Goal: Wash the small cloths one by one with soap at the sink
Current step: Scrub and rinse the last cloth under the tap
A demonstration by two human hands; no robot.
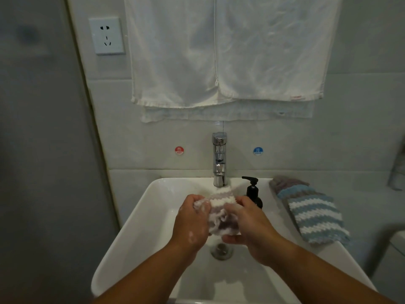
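Note:
A small purple-and-white striped cloth (219, 211) is bunched between both hands over the white sink (142, 216), just below the chrome tap (219, 161). My left hand (191, 222) grips its left side, with soap foam on the fingers and wrist. My right hand (247, 227) grips its right side. A black soap pump bottle (253, 191) stands on the sink rim behind my right hand. More striped cloths lie on the right rim: a blue-and-white one (315, 218) in front, others (289, 187) behind it.
The drain (221, 251) sits below the hands. White towels (225, 51) hang on the tiled wall above the tap. A wall socket (107, 36) is at upper left. Hot (179, 150) and cold (258, 150) stickers flank the tap. A grey wall panel fills the left.

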